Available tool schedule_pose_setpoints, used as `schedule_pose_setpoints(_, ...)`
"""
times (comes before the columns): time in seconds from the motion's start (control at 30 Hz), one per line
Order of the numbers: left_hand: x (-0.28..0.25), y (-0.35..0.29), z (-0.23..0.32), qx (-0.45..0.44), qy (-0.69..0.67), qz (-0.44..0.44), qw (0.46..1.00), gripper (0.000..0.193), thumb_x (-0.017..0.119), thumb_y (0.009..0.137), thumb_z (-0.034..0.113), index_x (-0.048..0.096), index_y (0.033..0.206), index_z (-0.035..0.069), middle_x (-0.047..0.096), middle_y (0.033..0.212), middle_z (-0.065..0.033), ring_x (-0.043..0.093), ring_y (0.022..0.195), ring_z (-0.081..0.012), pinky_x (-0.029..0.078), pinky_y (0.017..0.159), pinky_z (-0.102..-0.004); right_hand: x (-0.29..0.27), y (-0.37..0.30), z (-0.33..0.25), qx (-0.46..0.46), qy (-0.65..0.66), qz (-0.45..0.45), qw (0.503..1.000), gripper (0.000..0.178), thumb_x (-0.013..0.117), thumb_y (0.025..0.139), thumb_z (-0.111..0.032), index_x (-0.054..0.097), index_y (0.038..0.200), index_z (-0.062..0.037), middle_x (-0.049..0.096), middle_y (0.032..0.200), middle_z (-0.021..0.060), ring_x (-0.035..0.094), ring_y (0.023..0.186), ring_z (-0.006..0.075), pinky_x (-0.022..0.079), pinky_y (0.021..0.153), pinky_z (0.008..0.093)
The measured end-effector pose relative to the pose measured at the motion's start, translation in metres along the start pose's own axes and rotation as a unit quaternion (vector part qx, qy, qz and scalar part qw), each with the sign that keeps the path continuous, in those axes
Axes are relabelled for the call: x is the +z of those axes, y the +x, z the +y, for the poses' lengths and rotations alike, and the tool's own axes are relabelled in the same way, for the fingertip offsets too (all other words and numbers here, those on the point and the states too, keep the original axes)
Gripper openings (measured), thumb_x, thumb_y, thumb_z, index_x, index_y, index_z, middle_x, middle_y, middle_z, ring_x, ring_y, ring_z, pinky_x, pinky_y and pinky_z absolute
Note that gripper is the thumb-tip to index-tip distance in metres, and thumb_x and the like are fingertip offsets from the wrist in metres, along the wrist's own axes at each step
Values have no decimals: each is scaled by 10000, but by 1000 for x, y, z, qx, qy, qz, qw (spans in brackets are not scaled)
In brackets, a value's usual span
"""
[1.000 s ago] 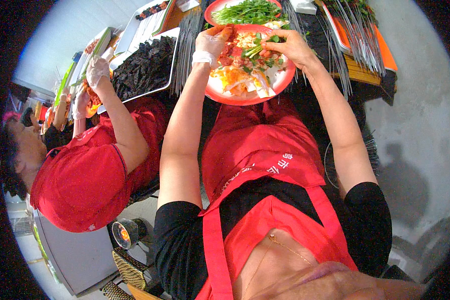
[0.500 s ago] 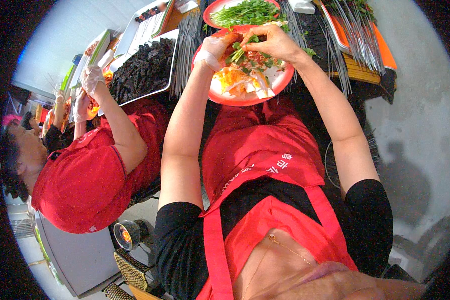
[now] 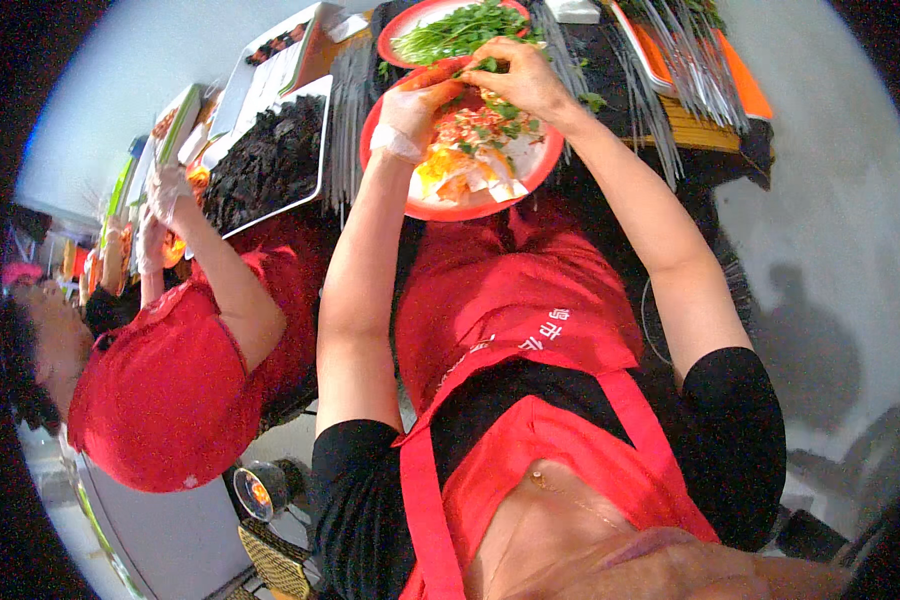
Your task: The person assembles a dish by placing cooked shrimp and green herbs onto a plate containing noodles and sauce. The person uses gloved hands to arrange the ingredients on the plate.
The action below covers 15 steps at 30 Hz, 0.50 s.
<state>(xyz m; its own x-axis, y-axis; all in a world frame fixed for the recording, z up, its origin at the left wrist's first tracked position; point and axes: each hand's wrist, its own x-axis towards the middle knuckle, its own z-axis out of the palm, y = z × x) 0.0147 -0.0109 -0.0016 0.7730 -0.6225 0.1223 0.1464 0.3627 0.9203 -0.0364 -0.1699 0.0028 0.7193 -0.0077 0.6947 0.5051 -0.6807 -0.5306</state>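
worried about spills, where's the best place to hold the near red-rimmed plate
Probably the near rim of the plate, from the wearer's side: that curved edge shows bare, while the left hand and right hand are over the far part. Keep it level, since loose food lies inside.

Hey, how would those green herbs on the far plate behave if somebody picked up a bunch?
The green herbs will probably feel light and floppy, since their stems look thin. They may tangle and come up in clumps, as they lie overlapping in a loose heap. Rolling seems unlikely, given how they spread across the far plate.
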Motion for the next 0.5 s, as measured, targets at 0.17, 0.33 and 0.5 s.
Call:
schedule_pose_setpoints(0.17, -15, 10, -5, -36, -104, -62, 992, 268, 513, 784, -14, 531, 1046, -67, 600, 914, -153, 611, 775, -231, 517, 700, -329, -25, -9, 1, -103, -18, -95, 990, 284, 626, 767, -177, 595, 1011, -36, 581, 974, 82, 558, 884, 154, 443, 782, 279)
schedule_pose_setpoints(0.33, -16, 11, 1, -71, -64, -15, 995, 215, 499, 790, -31, 578, 990, -46, 612, 892, -153, 624, 697, -240, 542, 597, -338, -110, -37, 40, 70, -75, -195, 976, 327, 591, 770, -90, 542, 1091, -50, 556, 1014, 82, 560, 876, 144, 455, 768, 273)
schedule_pose_setpoints(0.5, -17, 18, -12, -57, -44, 2, 997, 256, 497, 800, 19, 549, 1044, -41, 609, 930, -148, 611, 776, -242, 512, 724, -349, -153, -76, 49, -58, -340, -365, 865, 143, 569, 713, -40, 560, 855, -35, 496, 816, 89, 556, 735, 276, 465, 639, 350)
